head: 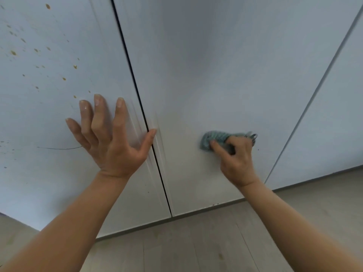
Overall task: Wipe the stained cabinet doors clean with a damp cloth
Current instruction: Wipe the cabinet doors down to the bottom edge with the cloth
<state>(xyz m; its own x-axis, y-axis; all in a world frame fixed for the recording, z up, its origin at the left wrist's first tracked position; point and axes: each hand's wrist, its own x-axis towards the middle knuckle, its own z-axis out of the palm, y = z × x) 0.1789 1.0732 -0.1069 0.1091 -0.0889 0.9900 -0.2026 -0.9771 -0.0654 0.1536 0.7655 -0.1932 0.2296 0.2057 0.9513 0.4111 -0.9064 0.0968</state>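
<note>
Three white cabinet doors fill the head view. The left door [49,114] carries many brown splatter spots and a thin dark line near its lower left. My left hand [110,138] lies flat on it with fingers spread, thumb reaching the dark gap to the middle door [216,75]. That middle door looks mostly free of spots. My right hand [235,158] grips a bunched blue-green cloth [214,139] and presses it against the lower part of the middle door.
A third white door [334,124] stands at the right behind a thin seam. Below the doors runs a pale wood-look floor [196,242]. A few tiny dark specks sit near the middle door's bottom edge.
</note>
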